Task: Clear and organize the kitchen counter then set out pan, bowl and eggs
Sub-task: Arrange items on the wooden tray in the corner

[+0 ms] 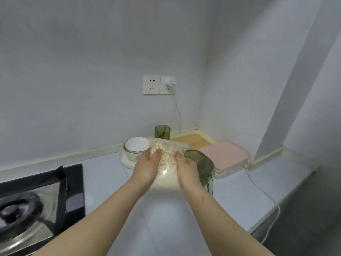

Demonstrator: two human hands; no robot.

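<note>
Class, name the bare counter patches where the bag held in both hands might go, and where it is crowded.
Bare counter for the bag lies between the stove and the plate, on toward the front; also between the green jug and the cable. Crowded: the back corner, with bowl, green cup and pink box.

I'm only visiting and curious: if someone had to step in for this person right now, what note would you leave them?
Hands: left hand and right hand both grip a clear bag of pale flakes over the counter.
Things: white bowl at the back by the wall; green cup, green jug and pink-lidded box crowd the right corner; stove at left.
Done: a bowl is out.
Left: stow the bag, tidy the corner, fetch pan and eggs, neither in view.
</note>
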